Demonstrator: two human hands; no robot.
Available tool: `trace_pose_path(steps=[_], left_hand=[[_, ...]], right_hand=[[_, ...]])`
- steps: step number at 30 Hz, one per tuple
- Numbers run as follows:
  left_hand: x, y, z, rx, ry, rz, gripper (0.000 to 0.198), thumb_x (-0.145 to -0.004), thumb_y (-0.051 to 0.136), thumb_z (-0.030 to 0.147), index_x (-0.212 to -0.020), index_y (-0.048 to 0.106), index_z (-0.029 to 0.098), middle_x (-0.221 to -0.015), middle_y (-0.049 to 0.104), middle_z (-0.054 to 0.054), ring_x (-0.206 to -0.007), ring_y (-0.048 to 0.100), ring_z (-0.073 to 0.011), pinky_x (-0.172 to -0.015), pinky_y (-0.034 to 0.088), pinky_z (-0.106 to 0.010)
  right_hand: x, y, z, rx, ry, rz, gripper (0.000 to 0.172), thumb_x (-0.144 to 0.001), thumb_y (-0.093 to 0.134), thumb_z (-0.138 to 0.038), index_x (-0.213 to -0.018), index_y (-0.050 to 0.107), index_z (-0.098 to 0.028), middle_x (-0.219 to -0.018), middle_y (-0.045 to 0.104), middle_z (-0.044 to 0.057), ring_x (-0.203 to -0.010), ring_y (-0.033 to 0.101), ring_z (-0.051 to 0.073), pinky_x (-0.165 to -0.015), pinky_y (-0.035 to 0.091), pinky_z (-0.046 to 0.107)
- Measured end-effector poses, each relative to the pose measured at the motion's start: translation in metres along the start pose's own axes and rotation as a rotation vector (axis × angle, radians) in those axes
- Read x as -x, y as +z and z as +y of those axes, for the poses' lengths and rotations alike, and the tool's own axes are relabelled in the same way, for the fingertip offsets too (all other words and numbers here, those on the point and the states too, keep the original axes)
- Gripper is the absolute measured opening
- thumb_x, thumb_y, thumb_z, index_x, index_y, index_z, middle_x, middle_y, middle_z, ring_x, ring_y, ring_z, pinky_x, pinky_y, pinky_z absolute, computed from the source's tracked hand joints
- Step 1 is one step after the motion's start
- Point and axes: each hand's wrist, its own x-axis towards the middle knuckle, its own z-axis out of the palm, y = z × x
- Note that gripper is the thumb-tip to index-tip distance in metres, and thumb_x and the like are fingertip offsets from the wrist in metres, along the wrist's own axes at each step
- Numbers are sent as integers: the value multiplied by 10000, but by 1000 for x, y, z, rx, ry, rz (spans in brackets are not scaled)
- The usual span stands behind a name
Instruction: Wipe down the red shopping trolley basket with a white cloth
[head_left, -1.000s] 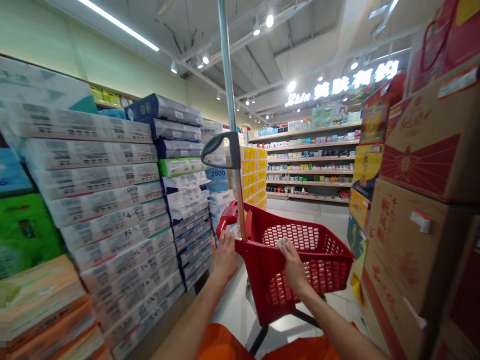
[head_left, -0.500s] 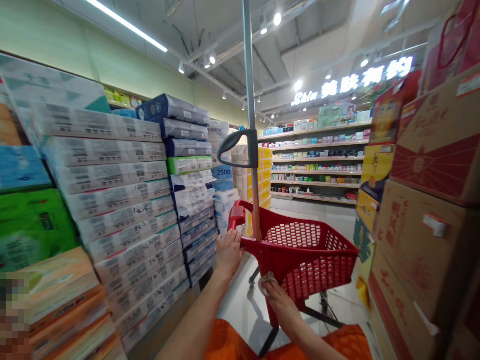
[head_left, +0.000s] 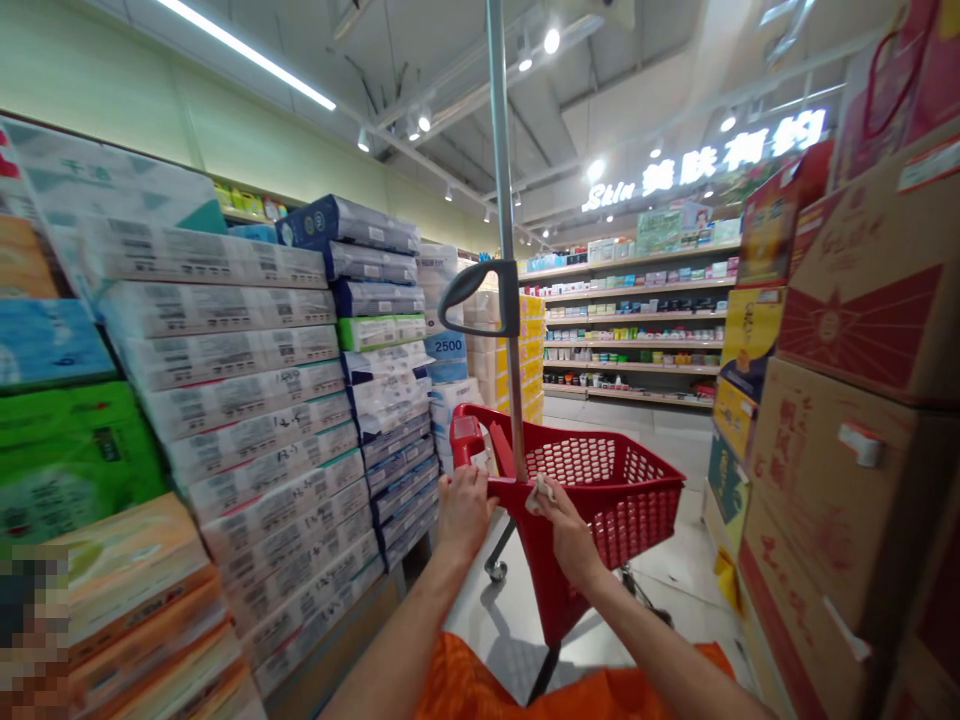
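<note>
A red shopping cart (head_left: pixel 637 490) with a perforated basket stands in front of me. My left hand (head_left: pixel 465 510) is closed round its rim beside the red handle piece (head_left: pixel 466 440). Pinched in my right hand (head_left: pixel 568 525) is a pale crumpled cloth (head_left: pixel 538 494), pressed on the top edge of the cart's near panel. Between the hands a metal pole (head_left: pixel 501 150) rises, bearing a grey loop handle (head_left: pixel 480 298).
Stacked white tissue packs (head_left: pixel 247 350) line the left side. Cardboard boxes (head_left: pixel 832 490) are piled close on the right. Shelves of small goods (head_left: pixel 637 315) stand at the back, beyond a pale floor (head_left: pixel 645 425).
My right hand has moved up with the cloth, from the panel's lower front to its top edge. The cart has turned and its basket shifted left. My left hand still grips the rim.
</note>
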Motion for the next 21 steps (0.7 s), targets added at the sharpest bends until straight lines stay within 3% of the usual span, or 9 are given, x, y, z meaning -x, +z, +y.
trace_pose_path(steps=[6, 10, 15, 18, 21], left_hand=[[9, -4, 30, 101, 1, -31, 451, -736, 584, 326, -1145, 457, 182, -1052, 560, -64, -1018, 448, -235, -885, 325, -406], [5, 1, 19, 238, 137, -70, 555, -733, 564, 378, -1223, 392, 183, -1220, 490, -87, -1156, 384, -228, -999, 227, -434], [0, 10, 18, 200, 117, -148, 658, -730, 519, 467, -1280, 345, 150, -1385, 315, -97, -1300, 173, -249, -1054, 113, -487], [0, 10, 27, 194, 193, -162, 664, -739, 509, 431, -1314, 302, 171, -1377, 334, -86, -1306, 156, -247, -1057, 112, -485], [-4, 10, 22, 194, 202, -157, 668, -738, 509, 397, -1326, 278, 180, -1397, 295, -93, -1304, 169, -243, -1057, 110, -484]], right_hand=[[-29, -22, -22, -20, 13, 101, 451, -851, 304, -107, -1265, 438, -225, -1378, 328, 56, -1243, 323, 202, -1021, 318, 398], [-24, -37, -16, 25, 125, 118, 384, -853, 319, -156, -1156, 553, -182, -1300, 431, 104, -1185, 409, 235, -973, 372, 428], [-44, -58, -32, 57, 132, -47, 365, -792, 349, -100, -970, 653, -198, -1062, 607, 65, -967, 573, 182, -850, 475, 335], [-59, -65, -52, 88, 50, -194, 431, -741, 346, -44, -983, 651, -232, -1046, 620, 30, -959, 571, 159, -848, 466, 303], [-62, -74, -54, 176, 33, -204, 437, -720, 363, -38, -980, 654, -232, -1032, 628, 32, -932, 578, 162, -836, 465, 294]])
